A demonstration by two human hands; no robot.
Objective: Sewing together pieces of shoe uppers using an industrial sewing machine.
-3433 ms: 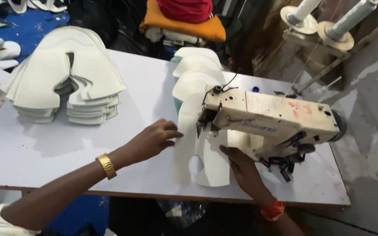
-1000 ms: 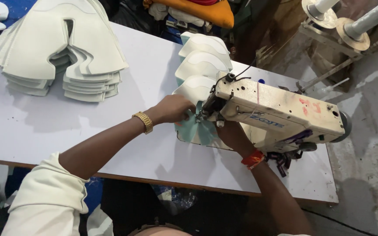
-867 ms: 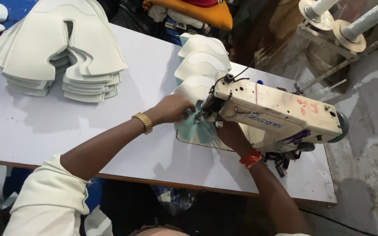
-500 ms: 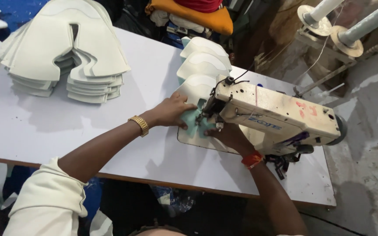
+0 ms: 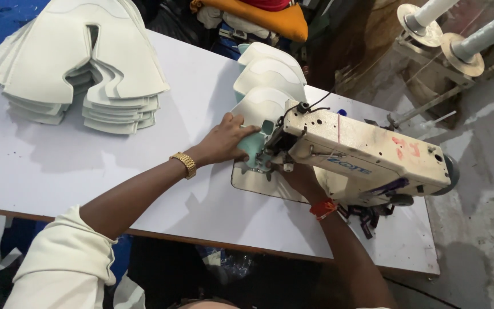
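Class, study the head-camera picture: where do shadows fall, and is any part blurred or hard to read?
Head view: light is soft and even; the stacked white cut pieces and the left hand cast pale shadows on the white table. The right hand sits partly hidden in shade under the cream sewing machine. Focus is sharp overall; no glare.

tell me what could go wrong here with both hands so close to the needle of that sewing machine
The left hand presses the pale green piece right beside the needle area of the sewing machine, so a fingertip could slip under it. The right hand sits partly hidden under the machine arm, where it is hard to watch. The piece looks curled, so it might feed crookedly.
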